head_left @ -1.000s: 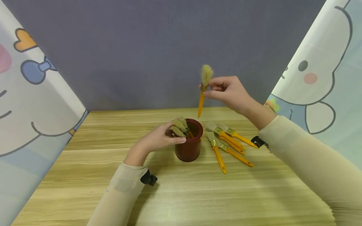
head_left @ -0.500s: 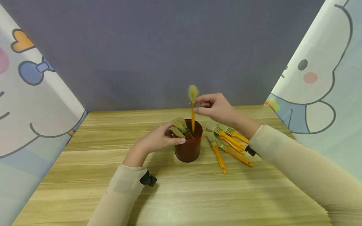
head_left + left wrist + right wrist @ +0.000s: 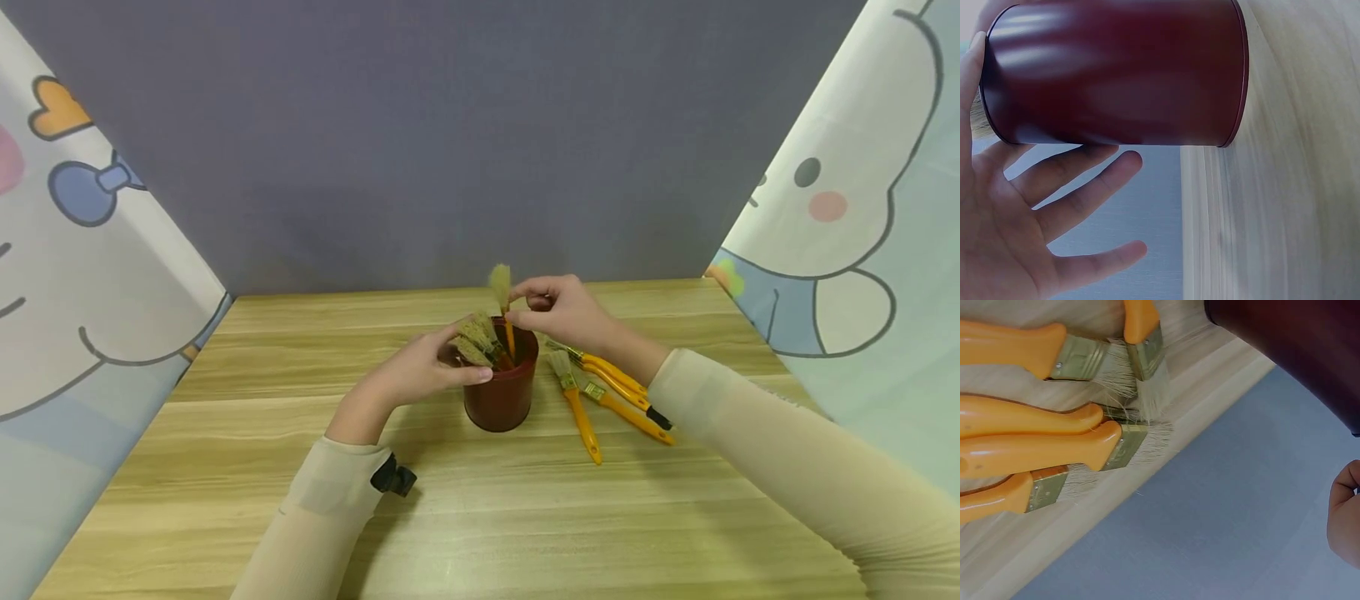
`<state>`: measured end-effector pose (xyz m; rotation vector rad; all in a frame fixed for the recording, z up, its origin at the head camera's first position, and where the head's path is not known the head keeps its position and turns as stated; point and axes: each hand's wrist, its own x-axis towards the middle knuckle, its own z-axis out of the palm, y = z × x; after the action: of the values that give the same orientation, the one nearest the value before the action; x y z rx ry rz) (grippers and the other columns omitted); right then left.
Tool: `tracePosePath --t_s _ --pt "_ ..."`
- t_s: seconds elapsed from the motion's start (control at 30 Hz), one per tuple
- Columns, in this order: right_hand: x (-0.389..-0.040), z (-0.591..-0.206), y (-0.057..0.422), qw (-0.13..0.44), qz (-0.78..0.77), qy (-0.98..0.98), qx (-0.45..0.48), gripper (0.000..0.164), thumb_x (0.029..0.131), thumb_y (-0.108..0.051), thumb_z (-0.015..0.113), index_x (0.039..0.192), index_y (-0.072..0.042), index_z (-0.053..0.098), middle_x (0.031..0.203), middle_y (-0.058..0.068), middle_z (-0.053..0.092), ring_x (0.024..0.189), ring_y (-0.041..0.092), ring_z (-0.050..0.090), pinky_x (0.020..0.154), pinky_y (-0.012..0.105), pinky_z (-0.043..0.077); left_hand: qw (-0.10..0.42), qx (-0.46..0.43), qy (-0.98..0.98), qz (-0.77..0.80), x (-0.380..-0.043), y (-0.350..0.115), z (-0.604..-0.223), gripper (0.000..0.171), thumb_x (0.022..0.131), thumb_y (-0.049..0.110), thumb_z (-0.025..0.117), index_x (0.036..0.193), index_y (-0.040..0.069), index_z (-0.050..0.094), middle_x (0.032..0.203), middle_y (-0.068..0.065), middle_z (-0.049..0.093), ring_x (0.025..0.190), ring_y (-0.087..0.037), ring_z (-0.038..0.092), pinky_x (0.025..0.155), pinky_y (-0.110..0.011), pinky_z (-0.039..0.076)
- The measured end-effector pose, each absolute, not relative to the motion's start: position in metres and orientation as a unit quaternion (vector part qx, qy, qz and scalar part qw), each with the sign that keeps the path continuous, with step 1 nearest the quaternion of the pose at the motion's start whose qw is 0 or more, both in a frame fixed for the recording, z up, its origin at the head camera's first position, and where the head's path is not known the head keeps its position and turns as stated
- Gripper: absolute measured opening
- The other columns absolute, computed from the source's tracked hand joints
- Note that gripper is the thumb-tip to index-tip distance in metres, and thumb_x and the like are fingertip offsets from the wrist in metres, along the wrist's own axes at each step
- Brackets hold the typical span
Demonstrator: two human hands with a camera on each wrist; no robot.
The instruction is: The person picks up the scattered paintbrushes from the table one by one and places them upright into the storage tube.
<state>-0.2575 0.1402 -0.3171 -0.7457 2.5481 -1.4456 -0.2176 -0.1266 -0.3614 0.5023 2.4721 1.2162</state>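
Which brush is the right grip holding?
The nearly upright brush, bristles up, its orange handle reaching into the red can, in the right grip. The can's other brushes lean beside the left grip; the loose brushes lie on the table.

Two hands (image 3: 420, 365), one can (image 3: 498, 403), five loose brushes (image 3: 1041, 452).

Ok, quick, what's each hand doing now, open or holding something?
Left hand: holding the shiny dark red cylindrical can near its rim.
Right hand: pinching an orange-handled brush with pale bristles.
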Motion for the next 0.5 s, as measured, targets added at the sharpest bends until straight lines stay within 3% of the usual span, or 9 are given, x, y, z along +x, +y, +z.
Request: tracePosePath --t_s 0.5 --pt "-0.262 -0.308 0.156 0.027 -0.463 0.850 -0.250 0.026 0.099 -0.023 0.076 0.123 -0.014 0.078 0.066 -0.004 0.025 0.056 0.011 0.020 0.058 0.029 0.032 0.162 0.178 0.880 0.409 -0.217 -0.128 -0.362 0.102 0.090 0.065 0.077 0.170 0.040 0.020 0.154 -0.013 0.061 0.140 -0.031 0.062 0.111 -0.054 0.054"
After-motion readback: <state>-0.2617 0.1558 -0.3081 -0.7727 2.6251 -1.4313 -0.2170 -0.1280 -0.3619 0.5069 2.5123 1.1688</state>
